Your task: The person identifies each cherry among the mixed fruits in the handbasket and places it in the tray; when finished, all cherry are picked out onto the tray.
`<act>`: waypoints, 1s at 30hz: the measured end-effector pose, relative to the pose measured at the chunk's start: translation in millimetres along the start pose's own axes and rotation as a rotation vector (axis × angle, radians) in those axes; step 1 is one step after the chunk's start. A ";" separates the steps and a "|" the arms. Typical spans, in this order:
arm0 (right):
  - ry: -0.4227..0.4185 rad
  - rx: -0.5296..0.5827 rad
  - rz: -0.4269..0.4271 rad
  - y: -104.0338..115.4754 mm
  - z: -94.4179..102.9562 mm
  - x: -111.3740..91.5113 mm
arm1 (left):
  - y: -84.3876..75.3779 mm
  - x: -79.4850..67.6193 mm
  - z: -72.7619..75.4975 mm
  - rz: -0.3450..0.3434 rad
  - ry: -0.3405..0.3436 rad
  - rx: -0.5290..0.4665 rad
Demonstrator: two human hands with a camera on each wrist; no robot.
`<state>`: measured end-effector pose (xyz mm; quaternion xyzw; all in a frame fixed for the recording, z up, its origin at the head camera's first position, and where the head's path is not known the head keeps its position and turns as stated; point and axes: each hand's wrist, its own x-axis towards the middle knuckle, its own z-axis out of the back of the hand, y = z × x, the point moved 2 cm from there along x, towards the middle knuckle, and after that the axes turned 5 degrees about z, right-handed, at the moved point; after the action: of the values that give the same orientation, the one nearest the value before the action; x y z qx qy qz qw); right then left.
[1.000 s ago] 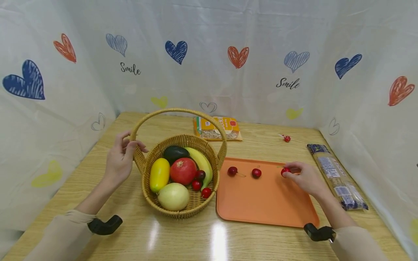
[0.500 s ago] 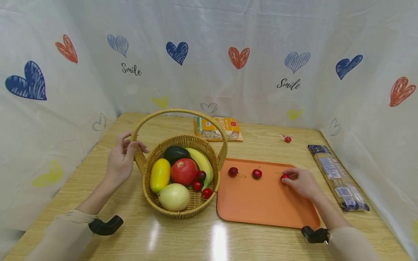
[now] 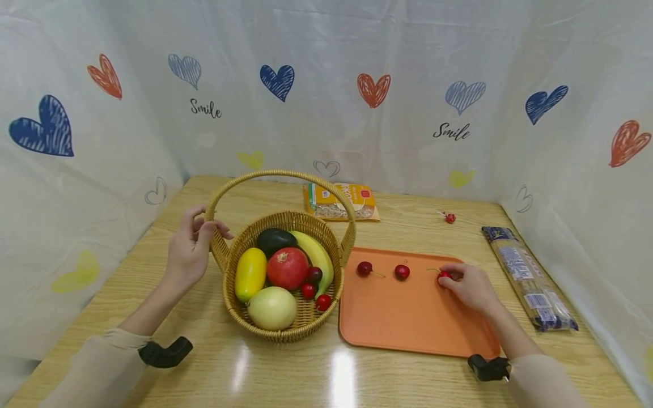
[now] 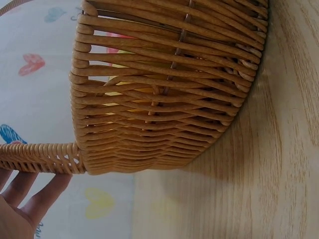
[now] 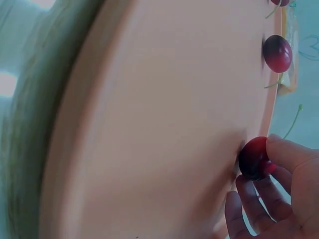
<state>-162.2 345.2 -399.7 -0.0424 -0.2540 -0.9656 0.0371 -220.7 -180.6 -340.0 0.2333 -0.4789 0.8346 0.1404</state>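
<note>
My left hand [image 3: 187,252] grips the left side of the wicker basket's arched handle [image 3: 282,173]; in the left wrist view its fingers [image 4: 47,199] lie against the handle's base. Inside the basket [image 3: 283,335] are a pomegranate [image 3: 288,268], a banana [image 3: 318,258], a dark avocado-like fruit [image 3: 275,242], a yellow oval fruit [image 3: 250,274], a pale green round fruit [image 3: 272,309] and 3 cherries [image 3: 323,302]. Over the right part of an orange tray [image 3: 398,317], my right hand [image 3: 471,288] pinches a stemmed cherry [image 5: 255,158], low at the tray surface. Two more cherries [image 3: 402,272] [image 3: 364,268] lie on the tray.
Behind the basket lies an orange food packet [image 3: 343,202]. A small red lollipop-like item [image 3: 449,217] is at the back right. Right of the tray rests a long clear-and-blue packet [image 3: 528,277]. Printed curtains [image 3: 326,130] close off the back and sides.
My right hand has come down and slightly nearer with the cherry, then stayed almost still while the stem shifted left. The left hand and basket look unmoved.
</note>
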 end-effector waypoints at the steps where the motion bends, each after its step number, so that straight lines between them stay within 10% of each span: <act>1: 0.003 0.000 -0.002 0.0 0.2 0.1 | 0.0 0.1 -0.1 0.001 0.000 0.000; 19: 0.003 0.047 -0.011 2.5 3.5 -1.5 | 0.9 0.1 -0.5 -0.020 -0.003 -0.014; 30: -0.234 0.141 0.086 25.3 14.8 1.9 | 0.4 0.0 -1.0 -0.020 -0.016 -0.015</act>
<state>-160.8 330.5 -374.4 -0.1628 -0.3216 -0.9314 0.0513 -221.1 -179.9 -340.7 0.2436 -0.4839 0.8276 0.1469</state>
